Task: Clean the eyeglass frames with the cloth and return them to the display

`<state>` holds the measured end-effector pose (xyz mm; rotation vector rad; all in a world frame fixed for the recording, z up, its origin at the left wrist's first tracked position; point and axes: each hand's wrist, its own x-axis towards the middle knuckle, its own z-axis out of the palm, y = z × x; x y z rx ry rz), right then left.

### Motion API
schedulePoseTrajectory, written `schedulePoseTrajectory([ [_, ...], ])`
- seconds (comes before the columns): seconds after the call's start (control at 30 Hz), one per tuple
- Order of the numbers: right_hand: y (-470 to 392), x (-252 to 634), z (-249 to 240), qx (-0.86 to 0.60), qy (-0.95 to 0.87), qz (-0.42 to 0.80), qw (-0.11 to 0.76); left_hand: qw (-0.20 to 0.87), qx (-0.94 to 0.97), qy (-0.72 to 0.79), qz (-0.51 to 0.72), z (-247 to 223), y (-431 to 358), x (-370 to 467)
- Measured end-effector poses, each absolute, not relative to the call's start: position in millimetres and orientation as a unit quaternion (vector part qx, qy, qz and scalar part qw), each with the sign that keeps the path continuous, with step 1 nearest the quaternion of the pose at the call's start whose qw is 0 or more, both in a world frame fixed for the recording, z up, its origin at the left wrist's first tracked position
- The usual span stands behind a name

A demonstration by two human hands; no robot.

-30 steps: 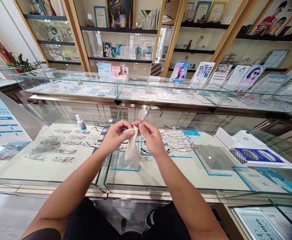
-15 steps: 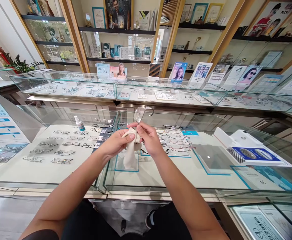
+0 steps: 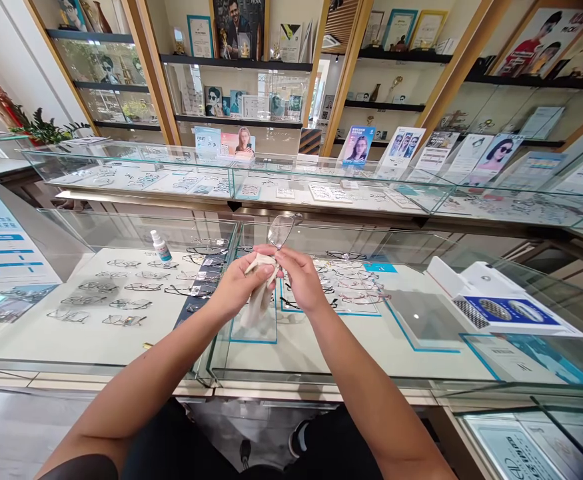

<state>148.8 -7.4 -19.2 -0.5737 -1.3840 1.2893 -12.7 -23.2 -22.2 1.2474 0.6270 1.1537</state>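
My left hand [image 3: 236, 285] is closed on a pale cream cloth [image 3: 257, 303], pinching it between thumb and fingers; the loose end hangs down below. Beside it, my right hand [image 3: 302, 279] grips a pair of eyeglasses [image 3: 280, 231], with one clear lens standing up above the fingertips. The hands meet over the glass display case, so the lower part of the glasses is hidden by fingers and cloth. Beneath them, rows of spectacle frames [image 3: 361, 298] lie in the case.
A white spray bottle [image 3: 160, 248] stands on the left case, above more spectacle frames [image 3: 98, 287]. To the right sits an open white box [image 3: 514, 308] with a blue insert. A longer glass showcase [image 3: 291, 172] with upright advertising cards [image 3: 357, 145] runs behind.
The eyeglasses have turned slightly in my fingers. The hanging cloth has swung and looks blurred. Both hands stay in nearly the same place.
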Motion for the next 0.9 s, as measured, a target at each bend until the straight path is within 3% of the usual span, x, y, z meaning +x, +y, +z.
schedulePoseTrajectory([
  [0.27, -9.2, 144.8, -3.6, -0.209, -0.599, 0.532, 0.56, 0.515, 0.581, 0.268, 0.57, -8.0, -25.7, 3.7],
  [0.47, 11.4, 160.2, 71.6, -0.167, -0.66, 0.493, 0.541, 0.459, 0.607, 0.198, 0.618, 56.4, -6.6, 16.4],
  [0.6, 10.9, 164.9, 108.7, -0.188, -0.646, 0.437, 0.597, 0.419, 0.645, 0.154, 0.62, 88.4, 2.6, 20.6],
  [0.9, 15.7, 162.4, 106.8, -0.241, -0.616, 0.44, 0.607, 0.448, 0.658, 0.162, 0.584, 87.1, 5.0, 16.6],
])
